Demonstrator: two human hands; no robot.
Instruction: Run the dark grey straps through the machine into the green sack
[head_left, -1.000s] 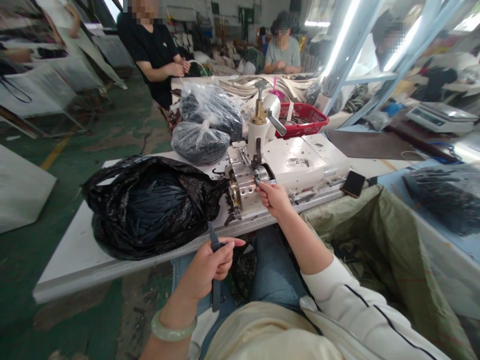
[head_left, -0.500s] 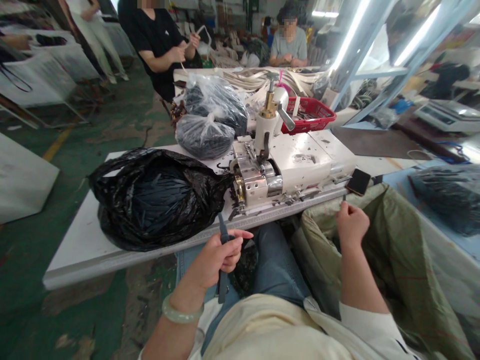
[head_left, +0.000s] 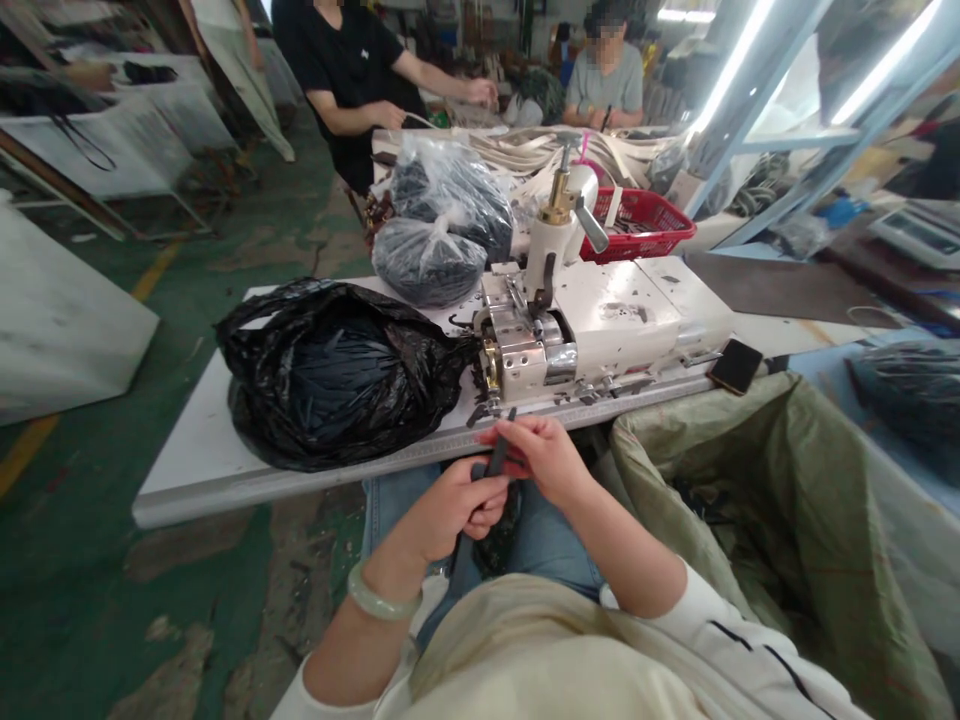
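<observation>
A dark grey strap stands tilted between my two hands in front of the bench edge. Its lower part is gripped by my left hand, which wears a pale green bangle. My right hand pinches the strap near its upper end, close beside the left fingers. Just beyond the hands is a white bench machine with metal rollers and a brass-coloured post. An open black plastic bag full of dark strips lies on the bench to the left of it.
An open green sack is at my right, below a phone on the bench. Clear bags of dark pieces and a red basket stand behind. Two co-workers sit or stand across the bench.
My right hand has come left from above the green sack to the strap by my left hand. The view has shifted slightly left. The co-worker in black has spread their arms.
</observation>
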